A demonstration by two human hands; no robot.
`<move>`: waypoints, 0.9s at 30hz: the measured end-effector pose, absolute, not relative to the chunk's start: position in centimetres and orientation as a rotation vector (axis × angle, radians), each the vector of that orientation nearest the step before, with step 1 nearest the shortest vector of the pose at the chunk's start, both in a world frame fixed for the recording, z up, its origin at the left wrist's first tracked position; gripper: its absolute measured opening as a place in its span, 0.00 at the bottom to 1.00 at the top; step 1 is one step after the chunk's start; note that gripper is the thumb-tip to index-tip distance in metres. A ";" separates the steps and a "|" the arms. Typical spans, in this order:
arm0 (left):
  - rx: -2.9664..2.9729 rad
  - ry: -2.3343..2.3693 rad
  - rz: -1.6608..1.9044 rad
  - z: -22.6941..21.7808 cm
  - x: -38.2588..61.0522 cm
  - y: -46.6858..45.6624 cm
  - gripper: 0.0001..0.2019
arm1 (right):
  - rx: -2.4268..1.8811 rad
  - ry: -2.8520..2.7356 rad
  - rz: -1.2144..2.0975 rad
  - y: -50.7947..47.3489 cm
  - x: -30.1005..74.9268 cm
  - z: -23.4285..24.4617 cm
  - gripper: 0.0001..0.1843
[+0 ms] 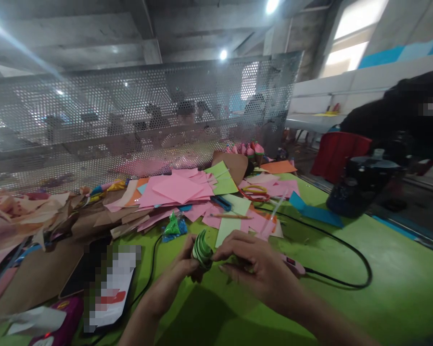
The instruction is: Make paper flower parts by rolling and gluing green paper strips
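Note:
My left hand (182, 264) is closed around a roll of green paper (201, 250), wound in layers into a spiral and held upright over the table. Beside it, my right hand (250, 264) has its fingers curled, with the index fingertip at the roll's right edge. Whatever sits between those fingers is too small to make out. Partly behind my right wrist lies a pink corded tool (293, 264) with a small switch. A clear stick (277, 209) slants up beyond my right hand.
Pink paper sheets (180, 187) are heaped ahead, with a blue cutter (222, 203), a pencil (231, 216) and yellow-and-red-handled scissors (254, 192). A small bag with green bits (173, 226) lies nearer. Black cable (361, 259) loops right. Left are a phone (111, 288) and purple device (63, 322).

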State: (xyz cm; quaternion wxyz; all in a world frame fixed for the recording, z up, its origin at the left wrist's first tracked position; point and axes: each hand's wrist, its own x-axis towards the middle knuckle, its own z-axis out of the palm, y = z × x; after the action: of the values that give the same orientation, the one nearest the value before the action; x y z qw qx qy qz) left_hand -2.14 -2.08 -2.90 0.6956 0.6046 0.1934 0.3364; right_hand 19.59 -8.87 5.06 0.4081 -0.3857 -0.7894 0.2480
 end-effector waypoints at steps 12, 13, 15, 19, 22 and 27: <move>1.274 0.405 0.756 -2.9 -2.0 -2.2 0.21 | -0.998 -2.042 0.571 -8.8 19.0 5.2 0.11; 1.274 0.412 0.754 -2.7 -2.0 -2.3 0.21 | -1.006 -2.047 0.571 -8.8 19.0 5.2 0.10; 1.280 0.432 0.748 -2.3 -2.1 -2.5 0.19 | -1.015 -2.061 0.560 -8.8 18.9 5.2 0.09; 1.296 0.464 0.737 -1.8 -2.1 -2.8 0.18 | -1.013 -2.115 0.537 -8.9 18.9 5.5 0.08; 1.291 0.468 0.740 -1.7 -2.1 -3.0 0.18 | -0.993 -2.128 0.539 -8.9 18.9 5.7 0.10; 1.289 0.475 0.753 -1.6 -2.1 -3.2 0.18 | -0.994 -2.112 0.528 -9.0 18.9 5.6 0.10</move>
State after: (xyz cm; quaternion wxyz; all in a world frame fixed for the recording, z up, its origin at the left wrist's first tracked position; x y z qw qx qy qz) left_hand -2.08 -3.19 -1.63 0.7085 0.5806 0.2141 0.3391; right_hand 18.90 -8.95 5.56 0.3655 -0.3866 -0.8214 0.2055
